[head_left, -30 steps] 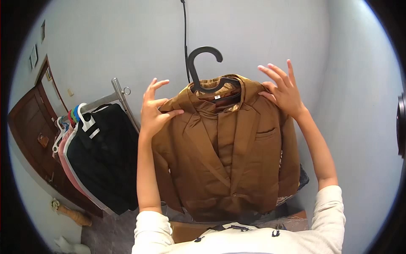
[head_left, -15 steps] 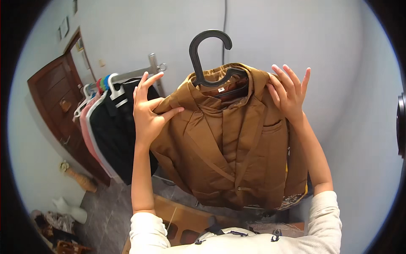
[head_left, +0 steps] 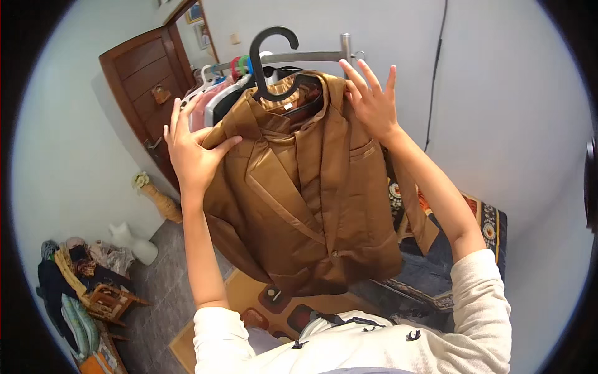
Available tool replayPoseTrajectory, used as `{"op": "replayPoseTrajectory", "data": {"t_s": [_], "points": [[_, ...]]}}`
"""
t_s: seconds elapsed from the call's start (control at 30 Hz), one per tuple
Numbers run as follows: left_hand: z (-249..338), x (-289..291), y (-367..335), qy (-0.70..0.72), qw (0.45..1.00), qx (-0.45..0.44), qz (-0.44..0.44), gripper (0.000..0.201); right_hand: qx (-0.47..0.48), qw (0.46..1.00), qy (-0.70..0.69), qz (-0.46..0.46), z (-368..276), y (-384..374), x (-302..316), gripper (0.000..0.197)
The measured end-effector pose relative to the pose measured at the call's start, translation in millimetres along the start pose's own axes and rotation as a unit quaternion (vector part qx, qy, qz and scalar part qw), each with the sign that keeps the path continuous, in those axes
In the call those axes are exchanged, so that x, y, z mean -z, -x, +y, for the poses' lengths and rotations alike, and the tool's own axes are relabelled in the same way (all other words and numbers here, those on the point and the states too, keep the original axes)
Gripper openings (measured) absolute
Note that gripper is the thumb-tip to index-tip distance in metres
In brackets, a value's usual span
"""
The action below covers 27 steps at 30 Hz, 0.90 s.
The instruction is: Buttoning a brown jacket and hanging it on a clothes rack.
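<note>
A shiny brown jacket [head_left: 293,206] hangs in front of me on a black clothes hanger [head_left: 256,59], whose hook sticks up out of the collar. My left hand [head_left: 190,156] pinches the jacket's left shoulder between thumb and fingers, with other fingers raised. At the opposite shoulder my right hand [head_left: 374,106] grips the cloth, its thumb hidden behind or against the fabric and several fingers pointing up. The jacket's front is buttoned low down, and a small white label shows inside the neck.
Behind the jacket a metal clothes rail [head_left: 305,57] carries several garments on coloured hangers. A brown door [head_left: 140,81] stands at the far left. Lower left are a white mannequin torso [head_left: 134,243] and a wooden chair [head_left: 112,302] heaped with cloth. A patterned rug [head_left: 489,230] lies at right.
My view has swung to the left, bringing the rail behind the jacket. Both hands keep hold of the jacket, which has moved left and slightly up in view.
</note>
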<state>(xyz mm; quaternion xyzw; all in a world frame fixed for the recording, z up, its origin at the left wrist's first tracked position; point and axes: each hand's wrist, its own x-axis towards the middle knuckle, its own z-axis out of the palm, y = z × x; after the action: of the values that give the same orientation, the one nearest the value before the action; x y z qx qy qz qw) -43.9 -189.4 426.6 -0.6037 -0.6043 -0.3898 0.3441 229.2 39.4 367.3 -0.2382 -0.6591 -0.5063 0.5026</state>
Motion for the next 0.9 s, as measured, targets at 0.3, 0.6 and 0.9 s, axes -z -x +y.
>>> {"op": "replayPoseTrajectory", "data": {"t_s": [0.3,0.6,0.9], "points": [[-41,-5,15,0.038,0.997,0.026,-0.058,0.04,-0.04,0.999,-0.018,-0.028,-67,-2,-60,0.024],[-97,-72,-2,0.083,0.995,0.038,0.03,0.037,-0.085,0.994,-0.026,-0.058,-109,-24,-137,0.039],[-131,-135,-53,0.108,0.99,0.073,0.049,0.034,-0.098,0.99,-0.085,0.055,-118,-81,-151,0.059]]}}
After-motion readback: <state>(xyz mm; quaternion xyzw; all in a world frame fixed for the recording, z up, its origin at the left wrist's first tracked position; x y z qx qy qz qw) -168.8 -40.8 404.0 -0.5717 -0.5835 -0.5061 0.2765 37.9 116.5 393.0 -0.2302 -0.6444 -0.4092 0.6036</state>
